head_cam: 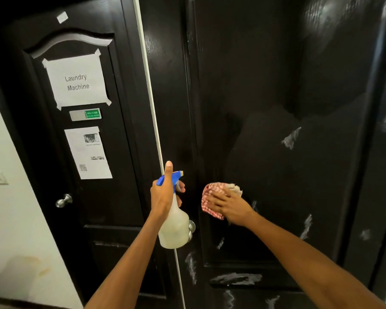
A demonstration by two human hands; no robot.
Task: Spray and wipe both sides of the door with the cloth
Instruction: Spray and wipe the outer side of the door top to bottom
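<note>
Head view: the left hand (163,197) grips the spray bottle (173,228) at its neck, likely light and rigid. The right hand (228,208), fingers flat, presses the soft checked cloth (211,192) against the door (276,152), just right of the bottle

The glossy black panelled wooden door (276,108) is showing chalky white smears across its dark face. A red-and-white checked cloth (212,197) is lying against it. The translucent milky-white plastic spray bottle (174,226) is wearing a bright blue trigger head with a pale beige nozzle tip. On the second black door (94,208), white paper sheets (76,80) are carrying grey print, beside a green-and-silver slider sign (85,114) and a silver knob (64,200).
</note>
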